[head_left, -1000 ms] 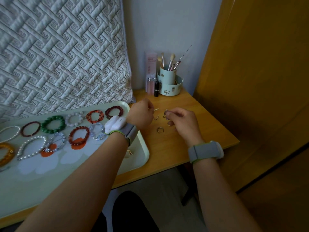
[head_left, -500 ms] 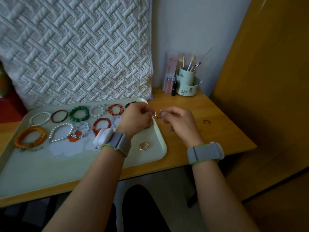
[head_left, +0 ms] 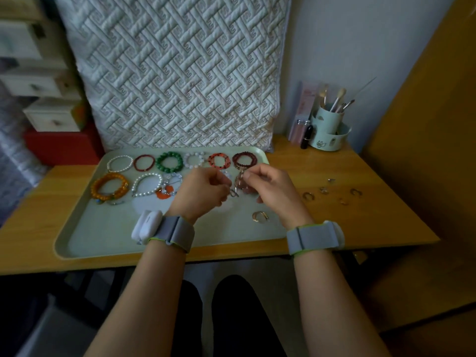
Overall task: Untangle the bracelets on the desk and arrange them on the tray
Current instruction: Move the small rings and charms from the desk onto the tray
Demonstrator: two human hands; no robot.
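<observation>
Both hands work over the right half of a pale green tray [head_left: 85, 235] that lies on a wooden desk [head_left: 360, 222]. The left hand [head_left: 203, 191] has its fingers curled inward, and the right hand [head_left: 273, 191] pinches a small metal ring piece [head_left: 242, 176] between thumb and forefinger; a second small metal piece [head_left: 234, 194] hangs just beside the left fingertips, though whether the left hand actually grips it is hard to tell, since the knuckles hide the contact. On the tray's far row lie a white pearl bracelet [head_left: 119, 163], a dark red thin bracelet [head_left: 144, 163], a green bead bracelet [head_left: 169, 161], a pale white bead bracelet [head_left: 193, 161], an orange-and-black bracelet [head_left: 219, 161] and a maroon bead bracelet [head_left: 244, 159]. The nearer row holds an amber bead bracelet [head_left: 109, 188], a second pearl bracelet [head_left: 148, 185] and a clear crystal bracelet [head_left: 171, 185] resting on an orange flower print. A gold open ring [head_left: 260, 217] lies on the tray near the right wrist. Several more small rings [head_left: 332, 193] sit scattered on the bare desk right of the tray (too small to make out in detail). Each wrist wears a grey strap with a white device. Behind the tray leans a quilted cushion [head_left: 180, 73], and a pale brush holder [head_left: 328, 127] stands in the desk's far right corner
</observation>
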